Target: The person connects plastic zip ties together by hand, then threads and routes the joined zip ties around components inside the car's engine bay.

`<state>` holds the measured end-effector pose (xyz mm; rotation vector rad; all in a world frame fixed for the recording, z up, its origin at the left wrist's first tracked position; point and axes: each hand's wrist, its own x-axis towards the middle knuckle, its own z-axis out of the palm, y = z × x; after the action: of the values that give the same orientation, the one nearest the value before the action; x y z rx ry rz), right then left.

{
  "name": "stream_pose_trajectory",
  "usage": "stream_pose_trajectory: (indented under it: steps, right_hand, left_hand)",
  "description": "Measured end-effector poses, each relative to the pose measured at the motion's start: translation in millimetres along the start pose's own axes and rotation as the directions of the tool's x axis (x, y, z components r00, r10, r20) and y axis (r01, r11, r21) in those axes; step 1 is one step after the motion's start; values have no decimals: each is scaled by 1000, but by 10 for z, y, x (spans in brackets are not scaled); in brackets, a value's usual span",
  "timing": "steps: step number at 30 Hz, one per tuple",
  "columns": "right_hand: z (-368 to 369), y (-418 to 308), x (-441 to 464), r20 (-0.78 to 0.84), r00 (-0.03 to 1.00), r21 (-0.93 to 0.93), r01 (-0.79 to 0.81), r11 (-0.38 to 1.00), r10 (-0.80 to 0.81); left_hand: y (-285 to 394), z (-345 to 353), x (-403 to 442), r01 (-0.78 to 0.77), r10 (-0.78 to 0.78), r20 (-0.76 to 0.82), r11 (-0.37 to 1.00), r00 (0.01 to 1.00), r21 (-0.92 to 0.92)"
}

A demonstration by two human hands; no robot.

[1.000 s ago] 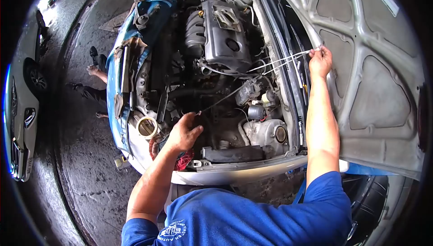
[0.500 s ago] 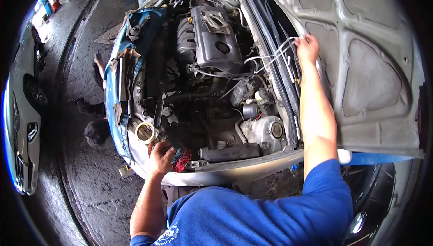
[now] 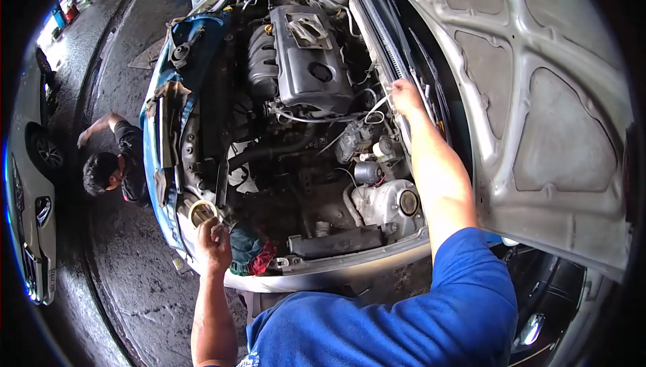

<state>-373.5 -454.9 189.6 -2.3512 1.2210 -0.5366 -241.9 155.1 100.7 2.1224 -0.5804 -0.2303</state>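
Note:
My left hand [image 3: 214, 244] is at the near left corner of the engine bay, fingers drawn together beside a round cream-rimmed container [image 3: 202, 215]; what they hold, if anything, is too small to tell. Right beside it lies a dark green and red cloth [image 3: 250, 252]. Over the bay's right edge, near the windshield base, my right hand [image 3: 406, 99] grips a thin white line [image 3: 381, 104], which loops down toward the engine. The grey engine cover [image 3: 306, 64] carries a flat piece with a light object on it [image 3: 309, 31].
The raised hood [image 3: 565, 131] fills the right side. Beyond the front bumper a person [image 3: 111, 168] is low to the floor, one arm stretched out. A light-coloured car [image 3: 30, 185] stands at the far left. A reservoir [image 3: 383, 148] and a black cylinder [image 3: 367, 172] sit inside the bay.
My left hand has moved left and down to the round container, away from the thin dark line. My right hand has come left and lower with the white line. The other person's head has come into view.

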Motion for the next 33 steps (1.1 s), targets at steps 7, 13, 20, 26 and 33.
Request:
stream_pose_trajectory:
  steps: [7, 13, 20, 26, 33]
  right_hand:
    - [319, -251, -32, 374, 904, -629, 84, 773, 207]
    - [991, 595, 377, 482, 876, -627, 355, 694, -12]
    - [1135, 568, 627, 552, 703, -814, 336, 474, 448]
    - [1150, 655, 688, 586, 636, -805, 386, 450, 502]
    - [1153, 662, 738, 589, 621, -804, 383, 455, 518]
  left_hand:
    - [-169, 212, 695, -113, 202, -167, 895, 965, 431]
    - [217, 224, 896, 175, -166, -77, 736, 983, 654]
    - [56, 316, 918, 215, -220, -63, 783, 973, 584]
    - [-58, 362, 907, 208, -221, -50, 790, 974, 576]
    - [-79, 376, 903, 213, -235, -39, 785, 971, 581]
